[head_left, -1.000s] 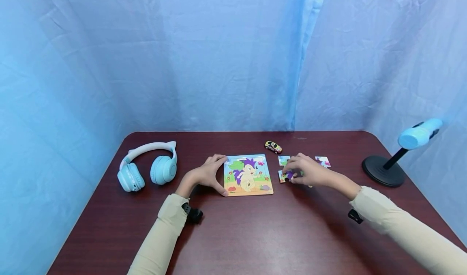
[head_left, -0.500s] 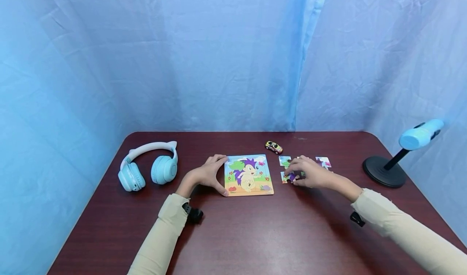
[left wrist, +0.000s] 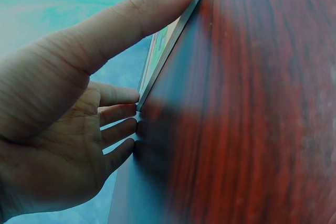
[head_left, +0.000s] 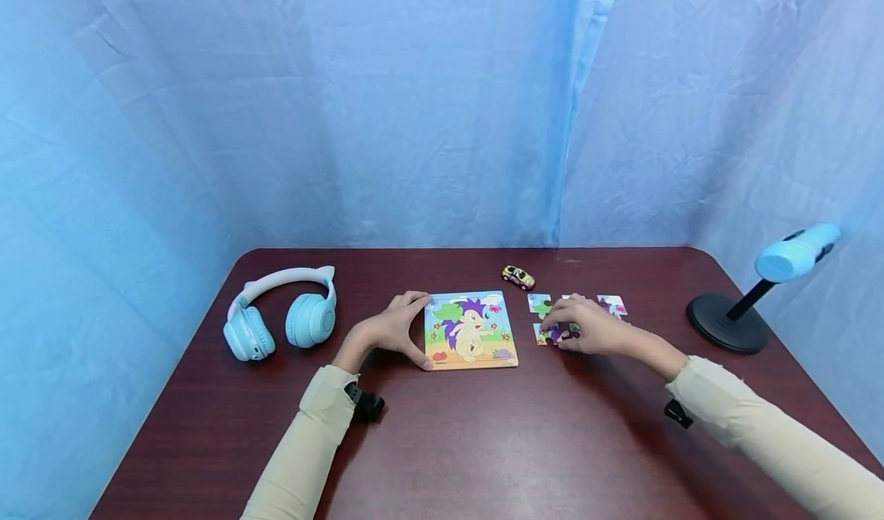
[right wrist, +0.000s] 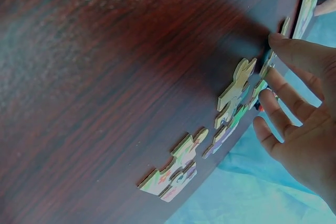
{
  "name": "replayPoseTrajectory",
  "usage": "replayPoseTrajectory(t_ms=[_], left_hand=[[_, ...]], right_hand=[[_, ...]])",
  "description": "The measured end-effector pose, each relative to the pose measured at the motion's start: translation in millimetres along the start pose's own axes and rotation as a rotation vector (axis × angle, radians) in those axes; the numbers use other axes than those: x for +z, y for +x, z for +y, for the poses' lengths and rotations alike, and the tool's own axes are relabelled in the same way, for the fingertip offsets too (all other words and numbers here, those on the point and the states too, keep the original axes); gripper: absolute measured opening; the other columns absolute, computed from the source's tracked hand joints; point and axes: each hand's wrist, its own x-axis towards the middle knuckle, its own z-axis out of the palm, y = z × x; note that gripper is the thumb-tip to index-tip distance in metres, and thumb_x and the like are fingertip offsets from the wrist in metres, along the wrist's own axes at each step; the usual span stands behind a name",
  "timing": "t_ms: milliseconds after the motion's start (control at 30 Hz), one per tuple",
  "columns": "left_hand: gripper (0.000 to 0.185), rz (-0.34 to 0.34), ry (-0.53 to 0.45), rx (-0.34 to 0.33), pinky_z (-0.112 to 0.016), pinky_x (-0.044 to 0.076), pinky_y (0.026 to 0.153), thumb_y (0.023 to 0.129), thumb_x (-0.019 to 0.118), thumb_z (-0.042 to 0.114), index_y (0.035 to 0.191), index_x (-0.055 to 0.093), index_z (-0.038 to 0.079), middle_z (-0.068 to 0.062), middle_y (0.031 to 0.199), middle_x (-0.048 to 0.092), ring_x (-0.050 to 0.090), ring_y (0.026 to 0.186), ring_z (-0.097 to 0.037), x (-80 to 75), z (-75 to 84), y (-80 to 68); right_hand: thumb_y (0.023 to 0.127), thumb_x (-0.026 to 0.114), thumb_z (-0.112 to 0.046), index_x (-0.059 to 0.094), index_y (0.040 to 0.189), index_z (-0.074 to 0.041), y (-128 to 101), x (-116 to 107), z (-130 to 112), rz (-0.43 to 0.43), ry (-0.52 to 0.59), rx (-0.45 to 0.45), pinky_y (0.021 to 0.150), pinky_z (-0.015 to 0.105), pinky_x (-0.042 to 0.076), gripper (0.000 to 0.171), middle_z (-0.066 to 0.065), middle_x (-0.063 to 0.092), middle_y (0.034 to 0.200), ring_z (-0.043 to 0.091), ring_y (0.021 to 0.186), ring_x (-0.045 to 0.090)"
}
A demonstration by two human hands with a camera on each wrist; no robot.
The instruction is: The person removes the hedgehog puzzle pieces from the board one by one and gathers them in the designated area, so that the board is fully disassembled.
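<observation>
A cartoon hedgehog puzzle board (head_left: 470,332) lies flat at the middle of the dark red table (head_left: 483,443). My left hand (head_left: 423,332) brackets its left edge, index finger at the far corner and thumb at the near one. In the left wrist view the thumb (left wrist: 131,19) lies along the board's edge (left wrist: 168,40). My right hand (head_left: 552,332) pinches a loose puzzle piece (head_left: 545,337) just right of the board. Other loose pieces (head_left: 539,303) (head_left: 612,305) lie flat beside it. In the right wrist view my right hand (right wrist: 270,56) reaches past flat pieces (right wrist: 236,90) (right wrist: 173,171).
A small toy car (head_left: 517,277) sits behind the loose pieces. Light blue cat-ear headphones (head_left: 279,317) rest at the left. A black round stand (head_left: 728,324) with a blue cylinder (head_left: 794,253) stands at the right edge. Blue curtains close in the back and sides.
My right hand has shifted a little to the right, sliding the pinched piece with it. The left hand and the board have stayed still.
</observation>
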Motion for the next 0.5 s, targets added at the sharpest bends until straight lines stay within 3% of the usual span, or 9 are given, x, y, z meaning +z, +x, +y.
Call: replayPoseTrajectory(t_ms=[500], left_hand=[[0.123, 0.0, 0.005, 0.0, -0.056, 0.034, 0.118, 0.07, 0.094, 0.042, 0.163, 0.022, 0.006, -0.013, 0.163, 0.025, 0.024, 0.148, -0.034, -0.9, 1.5, 0.4]], right_hand=[[0.081, 0.082, -0.002, 0.078, 0.107, -0.015, -0.3, -4.3, -2.6, -0.014, 0.026, 0.027, 0.088, 0.052, 0.047, 0.029, 0.006, 0.071, 0.114, 0.028, 0.105, 0.056]])
